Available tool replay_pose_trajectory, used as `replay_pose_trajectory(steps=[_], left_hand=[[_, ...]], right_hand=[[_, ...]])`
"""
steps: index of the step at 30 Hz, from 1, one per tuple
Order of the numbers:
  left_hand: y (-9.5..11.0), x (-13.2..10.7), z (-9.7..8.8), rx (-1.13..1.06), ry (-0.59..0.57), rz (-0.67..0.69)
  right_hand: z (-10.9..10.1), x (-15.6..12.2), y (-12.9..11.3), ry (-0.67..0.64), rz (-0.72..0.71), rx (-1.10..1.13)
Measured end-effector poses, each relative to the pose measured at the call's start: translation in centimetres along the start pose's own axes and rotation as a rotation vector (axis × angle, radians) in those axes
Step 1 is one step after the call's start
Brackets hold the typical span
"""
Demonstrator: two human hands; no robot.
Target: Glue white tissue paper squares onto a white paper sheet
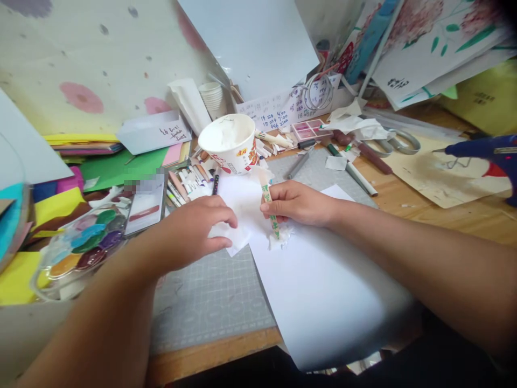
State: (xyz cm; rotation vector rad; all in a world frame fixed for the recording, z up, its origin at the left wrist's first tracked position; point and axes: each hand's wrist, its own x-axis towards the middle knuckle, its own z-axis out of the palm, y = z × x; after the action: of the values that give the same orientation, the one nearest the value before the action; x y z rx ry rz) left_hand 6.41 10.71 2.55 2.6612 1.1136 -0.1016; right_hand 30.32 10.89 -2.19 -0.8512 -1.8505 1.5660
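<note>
While left hand (197, 229) presses paper scrap (236, 237) onto white sheet (323, 291), fingers loosely spread, gripping nothing: likely pinning against sliding. Right hand (299, 203) fingers wrapped round stick (270, 207), tip down in paste blob (283, 237). Paste cup (232, 143) just behind.

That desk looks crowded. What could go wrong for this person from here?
1. The stick in the right hand has a white blob at its tip, lying on the big white sheet; it could smear there.
2. The paper scrap under the left hand might crease or tear.
3. The cup of white paste stands close behind both hands; a bump might tip it.
</note>
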Motion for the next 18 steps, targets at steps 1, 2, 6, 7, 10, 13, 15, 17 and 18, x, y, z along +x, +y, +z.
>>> replay_pose_trajectory(steps=[1,2,6,7,10,13,15,17,18], left_hand=[[0.1,0.2,0.4,0.001,0.022,0.0],[0.3,0.4,0.7,0.0,0.042,-0.006],[0.5,1.2,1.7,-0.036,0.058,-0.007],[0.6,1.3,1.8,-0.043,0.051,-0.009],[0.6,1.5,1.8,-0.054,0.065,-0.013],[0.7,1.4,1.4,-0.068,0.113,-0.046],[0.9,1.2,1.1,-0.092,0.135,-0.093],[1.2,1.0,0.8,-0.113,0.153,-0.154],[1.3,0.9,0.6,-0.123,0.155,-0.183]], right_hand=[[0.0,0.0,0.0,0.0,-0.001,-0.006],[0.0,0.0,0.0,0.0,-0.001,-0.013],[0.0,0.0,0.0,0.016,0.007,-0.031],[0.0,0.0,0.0,0.017,0.008,-0.028],[0.0,0.0,0.0,0.017,0.002,-0.012],[0.0,0.1,-0.1,0.02,0.003,0.011],[0.0,0.1,-0.1,0.022,0.005,0.029],[0.0,0.1,-0.1,0.026,0.006,0.048],[0.0,0.1,-0.1,0.027,0.008,0.057]])
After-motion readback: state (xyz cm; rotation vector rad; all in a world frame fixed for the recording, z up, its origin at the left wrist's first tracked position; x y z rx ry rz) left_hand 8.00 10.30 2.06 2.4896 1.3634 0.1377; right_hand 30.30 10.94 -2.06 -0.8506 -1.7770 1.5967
